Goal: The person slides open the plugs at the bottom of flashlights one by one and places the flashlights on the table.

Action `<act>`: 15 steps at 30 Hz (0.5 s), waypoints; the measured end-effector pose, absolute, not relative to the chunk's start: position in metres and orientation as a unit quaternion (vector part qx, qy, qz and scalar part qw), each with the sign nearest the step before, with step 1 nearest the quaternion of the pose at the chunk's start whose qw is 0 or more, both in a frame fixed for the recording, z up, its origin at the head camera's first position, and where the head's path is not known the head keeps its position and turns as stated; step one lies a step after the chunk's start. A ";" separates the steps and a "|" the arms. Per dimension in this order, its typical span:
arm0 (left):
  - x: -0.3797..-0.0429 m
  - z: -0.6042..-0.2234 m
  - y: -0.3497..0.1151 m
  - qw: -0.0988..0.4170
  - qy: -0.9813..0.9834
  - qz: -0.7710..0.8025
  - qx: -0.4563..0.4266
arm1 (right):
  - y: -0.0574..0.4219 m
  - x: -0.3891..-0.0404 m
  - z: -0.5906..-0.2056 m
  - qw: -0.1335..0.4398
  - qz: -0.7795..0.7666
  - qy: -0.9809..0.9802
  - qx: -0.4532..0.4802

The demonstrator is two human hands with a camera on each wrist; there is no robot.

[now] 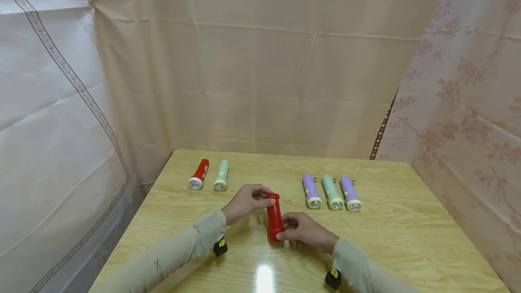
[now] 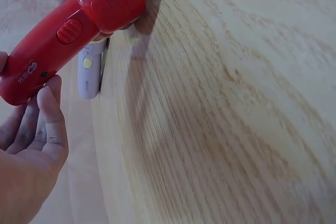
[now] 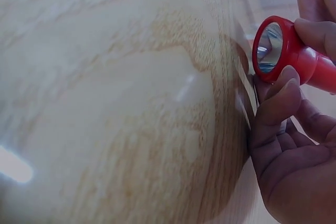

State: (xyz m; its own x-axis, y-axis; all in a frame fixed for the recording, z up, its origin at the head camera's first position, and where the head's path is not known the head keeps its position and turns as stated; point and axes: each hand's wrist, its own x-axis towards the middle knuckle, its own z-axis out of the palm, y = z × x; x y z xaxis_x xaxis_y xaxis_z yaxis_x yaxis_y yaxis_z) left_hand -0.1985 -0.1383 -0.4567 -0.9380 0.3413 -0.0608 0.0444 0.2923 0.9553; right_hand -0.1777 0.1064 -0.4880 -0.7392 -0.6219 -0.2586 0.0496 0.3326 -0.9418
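Both hands hold a red flashlight (image 1: 274, 218) over the middle of the table. My left hand (image 1: 248, 203) pinches its tail end between thumb and fingers. At the wider head, my right hand (image 1: 306, 229) grips with thumb and fingertips. A ribbed slide switch (image 2: 69, 31) and small white print show on the barrel in the left wrist view. The clear lens and shiny reflector (image 3: 270, 48) appear in the right wrist view, framed by a red rim.
Back left on the wooden table (image 1: 252, 166) lie a red flashlight with a white head (image 1: 198, 174) and a mint green one (image 1: 221, 175). To the right lie a purple flashlight (image 1: 311, 191), a mint one (image 1: 332, 192) and another purple one (image 1: 350, 193). Curtains (image 1: 260, 80) surround the table.
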 end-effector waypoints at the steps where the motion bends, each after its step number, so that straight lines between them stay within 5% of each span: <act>1: -0.198 -0.456 -0.138 0.125 0.795 0.580 0.124 | 0.107 -0.178 -0.488 0.306 -0.545 0.758 -0.189; 15: -0.190 -0.454 -0.137 0.117 0.793 0.569 0.185 | 0.103 -0.179 -0.493 0.280 -0.531 0.774 -0.204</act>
